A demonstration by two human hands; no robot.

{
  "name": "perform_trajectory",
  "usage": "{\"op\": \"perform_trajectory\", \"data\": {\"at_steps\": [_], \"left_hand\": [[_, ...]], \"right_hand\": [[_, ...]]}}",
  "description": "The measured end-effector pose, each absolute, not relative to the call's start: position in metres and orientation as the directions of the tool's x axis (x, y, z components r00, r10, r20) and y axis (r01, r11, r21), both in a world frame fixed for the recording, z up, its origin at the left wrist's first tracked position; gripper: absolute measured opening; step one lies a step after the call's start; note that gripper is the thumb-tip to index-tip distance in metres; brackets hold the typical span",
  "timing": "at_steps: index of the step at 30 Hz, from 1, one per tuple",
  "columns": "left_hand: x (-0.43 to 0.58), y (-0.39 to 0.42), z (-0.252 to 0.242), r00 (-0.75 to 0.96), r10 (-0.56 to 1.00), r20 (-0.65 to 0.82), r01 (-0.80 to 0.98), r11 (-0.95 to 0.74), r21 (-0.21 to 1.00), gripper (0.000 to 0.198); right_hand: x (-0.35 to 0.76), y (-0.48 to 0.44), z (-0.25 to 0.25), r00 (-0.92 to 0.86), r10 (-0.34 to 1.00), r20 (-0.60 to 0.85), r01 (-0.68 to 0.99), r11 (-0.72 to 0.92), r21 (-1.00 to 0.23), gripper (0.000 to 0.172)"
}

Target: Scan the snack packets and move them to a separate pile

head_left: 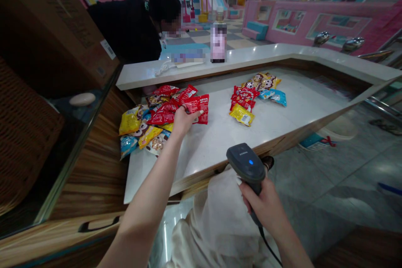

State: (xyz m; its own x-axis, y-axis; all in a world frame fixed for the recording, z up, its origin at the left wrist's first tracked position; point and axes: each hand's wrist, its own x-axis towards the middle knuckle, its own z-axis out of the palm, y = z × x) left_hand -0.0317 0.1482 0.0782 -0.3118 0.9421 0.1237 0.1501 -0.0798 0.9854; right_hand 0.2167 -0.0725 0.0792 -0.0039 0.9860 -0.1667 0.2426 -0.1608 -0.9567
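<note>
My left hand pinches a red snack bag at the right side of a mixed heap of snack bags on the white counter. Red, yellow, blue and brown-white packets lie over one another in that heap. In my right hand is a dark grey barcode scanner, gripped by its handle, with a blue light glowing on top and a black cable hanging down. A second group of snack bags, also red, yellow and blue, rests farther right on the counter.
A raised white ledge runs behind the counter, carrying a bottle and a white cable. A person in black leans beyond it. Cardboard box and wicker basket stand left; a bucket is on the floor right.
</note>
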Motion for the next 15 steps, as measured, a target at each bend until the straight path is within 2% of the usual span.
{"op": "perform_trajectory", "data": {"at_steps": [3,7,11,15], "left_hand": [[-0.013,0.128,0.074,-0.19,0.979,0.072,-0.2,-0.11,0.974,0.055],[0.009,0.098,0.074,-0.039,0.99,-0.135,-0.507,0.097,0.856,0.043],[0.019,0.075,0.075,0.123,0.968,-0.218,-0.624,0.246,0.741,0.028],[0.026,0.065,0.067,0.114,0.972,-0.204,-0.64,0.229,0.733,0.032]], "right_hand": [[0.214,-0.074,0.08,0.003,0.987,-0.158,0.223,-0.155,-0.962,0.019],[0.213,-0.075,0.082,-0.007,0.985,-0.171,0.208,-0.166,-0.964,0.015],[0.214,-0.075,0.079,-0.014,0.985,-0.174,0.207,-0.167,-0.964,0.014],[0.213,-0.073,0.076,-0.012,0.984,-0.18,0.204,-0.174,-0.963,0.015]]}}
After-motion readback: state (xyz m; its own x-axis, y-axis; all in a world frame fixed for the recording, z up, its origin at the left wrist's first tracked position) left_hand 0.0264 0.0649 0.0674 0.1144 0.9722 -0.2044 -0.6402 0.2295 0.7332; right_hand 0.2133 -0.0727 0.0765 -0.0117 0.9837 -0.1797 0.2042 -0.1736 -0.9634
